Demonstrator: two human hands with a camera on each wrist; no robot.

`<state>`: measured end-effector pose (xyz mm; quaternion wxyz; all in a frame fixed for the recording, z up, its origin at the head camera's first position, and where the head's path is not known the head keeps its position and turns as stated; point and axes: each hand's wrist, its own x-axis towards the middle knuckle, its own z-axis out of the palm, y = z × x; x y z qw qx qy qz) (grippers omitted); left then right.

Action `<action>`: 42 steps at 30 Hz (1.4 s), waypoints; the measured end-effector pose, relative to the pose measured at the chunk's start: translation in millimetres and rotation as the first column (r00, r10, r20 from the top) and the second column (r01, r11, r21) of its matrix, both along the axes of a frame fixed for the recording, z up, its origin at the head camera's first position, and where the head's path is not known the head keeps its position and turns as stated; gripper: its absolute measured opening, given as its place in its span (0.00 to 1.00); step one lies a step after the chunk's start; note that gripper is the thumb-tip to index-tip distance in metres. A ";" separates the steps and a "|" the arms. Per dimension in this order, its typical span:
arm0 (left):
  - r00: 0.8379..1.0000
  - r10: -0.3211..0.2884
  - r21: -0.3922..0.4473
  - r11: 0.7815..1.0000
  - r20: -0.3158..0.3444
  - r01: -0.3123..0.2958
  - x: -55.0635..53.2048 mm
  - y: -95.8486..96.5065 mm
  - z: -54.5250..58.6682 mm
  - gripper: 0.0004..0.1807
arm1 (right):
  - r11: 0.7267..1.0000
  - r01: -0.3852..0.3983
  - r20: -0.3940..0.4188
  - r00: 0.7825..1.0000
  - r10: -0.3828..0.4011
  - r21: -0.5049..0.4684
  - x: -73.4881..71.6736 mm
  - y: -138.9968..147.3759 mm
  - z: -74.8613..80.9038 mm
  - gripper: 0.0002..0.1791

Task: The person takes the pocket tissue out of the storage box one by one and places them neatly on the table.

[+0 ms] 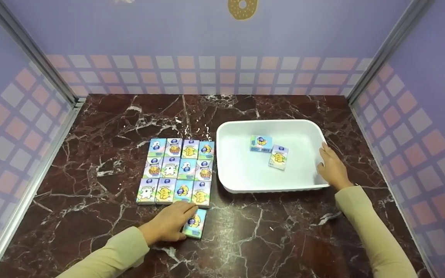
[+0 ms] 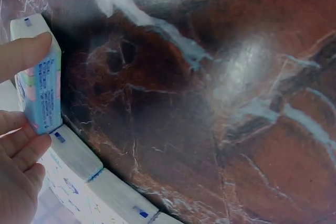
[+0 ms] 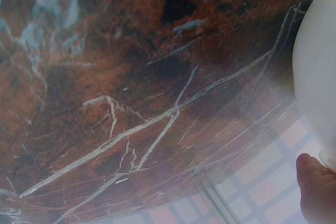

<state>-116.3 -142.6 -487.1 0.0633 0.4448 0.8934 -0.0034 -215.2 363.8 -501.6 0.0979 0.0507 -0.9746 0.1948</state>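
My left hand (image 1: 168, 222) pinches a small cartoon-printed tissue pack (image 1: 195, 224) between thumb and fingers, just in front of a block of similar packs. In the left wrist view this tissue pack (image 2: 46, 90) shows a blue printed side, with the thumb near one end and fingertips by the other. The block of tissue packs (image 1: 169, 167) lies in tidy rows. My right hand (image 1: 333, 168) grips the right rim of a white plastic basin (image 1: 238, 164). Two tissue packs (image 1: 279, 157) lie inside it. The right wrist view shows only a thumb (image 3: 317, 190) beside the basin wall.
All of this sits on a dark red marbled tabletop (image 1: 102, 224). Lilac panels with a checked band (image 1: 203, 73) enclose the table at the back and both sides. The basin stands immediately right of the block of packs.
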 end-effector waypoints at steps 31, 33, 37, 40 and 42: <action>0.978 0.146 -0.147 0.975 -0.149 -0.168 -3.5 27.7 18.7 0.50 | 1.000 0.009 -0.012 1.000 -0.009 0.006 -2.1 1.2 -2.4 0.29; 0.980 0.127 -0.145 0.978 -0.150 -0.149 -7.0 30.7 24.2 0.48 | 1.000 0.008 -0.013 1.000 -0.008 0.004 -2.5 1.4 -2.8 0.29; 0.987 0.085 -0.125 0.987 -0.137 -0.103 -16.6 38.4 33.9 0.44 | 1.000 0.008 -0.001 1.000 -0.008 0.001 -2.7 1.3 -3.0 0.29; 0.991 0.051 -0.066 0.996 -0.124 -0.059 -26.3 44.9 38.7 0.41 | 1.000 0.006 0.006 1.000 -0.006 0.002 -2.3 1.1 -1.9 0.29; 0.993 0.032 -0.007 0.999 -0.112 -0.032 -33.4 49.2 39.6 0.40 | 1.000 0.006 0.013 1.000 -0.006 0.002 -1.8 0.9 -1.4 0.29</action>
